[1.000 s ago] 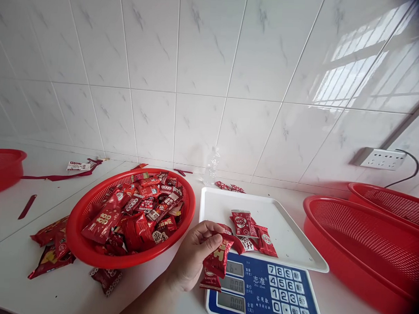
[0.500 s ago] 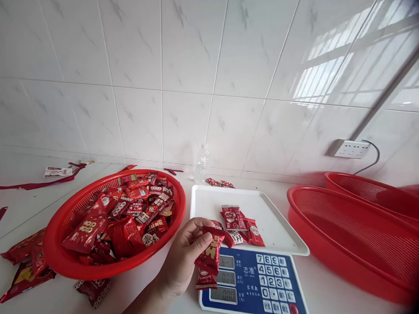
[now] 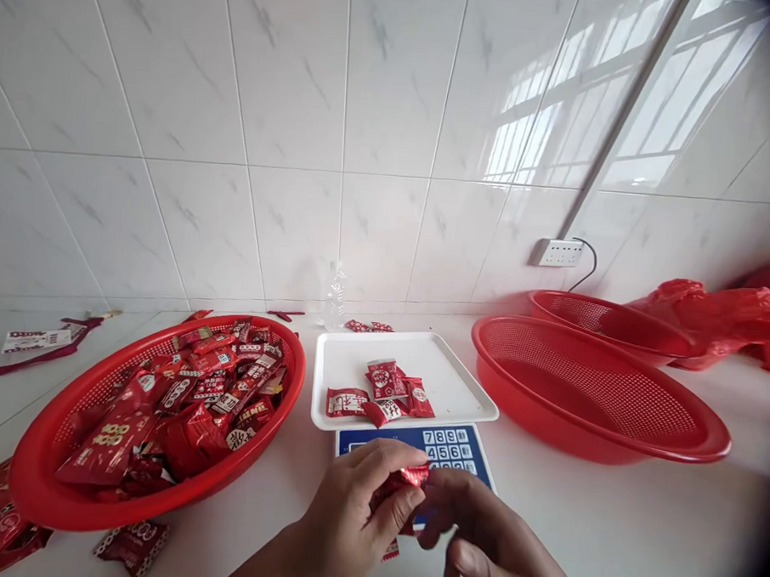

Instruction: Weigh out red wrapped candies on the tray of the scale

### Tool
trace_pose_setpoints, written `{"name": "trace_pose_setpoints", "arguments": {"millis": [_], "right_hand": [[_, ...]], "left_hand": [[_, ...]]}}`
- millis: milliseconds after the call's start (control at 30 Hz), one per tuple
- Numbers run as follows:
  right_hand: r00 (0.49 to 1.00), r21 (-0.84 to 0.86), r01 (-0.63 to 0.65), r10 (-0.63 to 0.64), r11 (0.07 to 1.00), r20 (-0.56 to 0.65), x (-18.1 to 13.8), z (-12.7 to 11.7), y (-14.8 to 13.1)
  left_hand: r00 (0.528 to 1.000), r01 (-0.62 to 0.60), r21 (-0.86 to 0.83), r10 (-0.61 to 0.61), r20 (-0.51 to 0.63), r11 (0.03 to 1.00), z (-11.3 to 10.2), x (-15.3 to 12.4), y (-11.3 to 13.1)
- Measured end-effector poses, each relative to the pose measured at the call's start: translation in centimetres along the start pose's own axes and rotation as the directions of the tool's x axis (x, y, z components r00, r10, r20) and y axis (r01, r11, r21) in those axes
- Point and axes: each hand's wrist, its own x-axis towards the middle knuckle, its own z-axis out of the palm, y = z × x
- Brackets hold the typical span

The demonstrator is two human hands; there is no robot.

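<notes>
My left hand [image 3: 356,500] is closed around small red snack packets [image 3: 392,493], partly hidden by the fingers; one packet's end pokes out below. My right hand [image 3: 486,527] reaches in from the right, its fingertips right beside those packets. Its thumb and fingers are apart, with nothing between them. Both hands are over the blue keypad [image 3: 445,448] of a scale and cover much of it. On the scale's white tray [image 3: 441,380] lie several red packets [image 3: 384,379] in a loose cluster.
At left, a red plastic basket [image 3: 37,511] is heaped with wrapped snacks. Two more red baskets [image 3: 608,443] stand at right, with red plastic bags [image 3: 709,315] behind. A clear bottle [image 3: 334,296] stands by the tiled wall. Loose packets [image 3: 132,548] lie near the left basket.
My right hand has come into view beside my left. One more packet lies at the tray's left side. My left hand has moved lower, and the view has turned right.
</notes>
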Motion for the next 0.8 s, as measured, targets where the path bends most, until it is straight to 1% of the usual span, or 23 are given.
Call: {"name": "trace_pose_setpoints", "arguments": {"millis": [33,67,133,200,267,300,367,433,500,533,567,633,700,733,800], "right_hand": [[0.999,0.157,0.039,-0.042,0.987,0.018,1.0,0.3,-0.7],[0.998,0.271,0.059,-0.064,0.961,0.01,1.9,0.6,-1.4],[0.997,0.442,0.075,-0.082,0.894,-0.004,3.3,1.2,-2.4],[0.995,0.531,0.084,-0.095,0.843,-0.005,4.3,1.5,-3.1],[0.993,0.565,0.107,-0.121,0.818,-0.012,5.4,1.1,-3.4],[0.99,0.561,0.134,-0.135,0.817,-0.04,6.0,0.7,-3.5],[0.975,0.526,0.22,-0.16,0.821,-0.157,7.3,-0.6,-3.5],[0.933,0.46,0.311,-0.174,0.832,-0.316,8.8,-2.3,-3.3],[0.879,0.367,0.351,-0.168,0.862,-0.446,10.4,-4.0,-3.0],[0.86,0.324,0.348,-0.162,0.88,-0.484,11.1,-4.6,-2.7],[0.849,0.285,0.339,-0.16,0.897,-0.504,11.8,-5.1,-2.3],[0.851,0.24,0.314,-0.161,0.918,-0.499,12.9,-5.5,-1.4],[0.858,0.187,0.292,-0.17,0.938,-0.485,13.6,-5.4,-0.3],[0.855,0.141,0.278,-0.178,0.95,-0.487,13.9,-5.3,0.3],[0.832,0.011,0.239,-0.199,0.971,-0.518,14.0,-5.0,1.6]], "left_hand": [[0.999,-0.039,0.041,0.04,-0.009,0.998,0.0,0.2,0.2],[0.998,-0.055,0.061,0.057,-0.029,0.997,0.0,0.5,0.4],[0.997,-0.026,0.059,0.03,-0.064,0.998,-0.1,1.1,0.8],[0.998,-0.006,0.048,0.008,-0.061,0.999,-0.2,2.0,1.0],[0.999,-0.004,0.06,0.007,-0.049,0.998,-0.4,3.1,1.2],[0.998,-0.001,0.084,0.006,-0.063,0.996,-0.6,3.7,1.3],[0.99,0.014,0.165,0.009,-0.138,0.986,-1.3,5.0,1.0],[0.973,0.039,0.275,0.026,-0.231,0.961,-2.2,6.2,0.3],[0.96,0.081,0.377,0.03,-0.279,0.923,-3.3,7.2,-0.9],[0.963,0.114,0.412,0.002,-0.271,0.904,-3.7,7.5,-1.5],[0.97,0.152,0.441,-0.047,-0.24,0.884,-4.1,7.7,-2.1],[0.976,0.217,0.508,-0.179,-0.124,0.834,-4.6,7.8,-3.2],[0.956,0.247,0.615,-0.293,-0.028,0.749,-4.9,7.7,-3.8],[0.944,0.251,0.671,-0.33,-0.01,0.698,-5.0,7.6,-4.0],[0.927,0.259,0.746,-0.375,-0.012,0.614,-5.0,7.6,-4.0]]}}
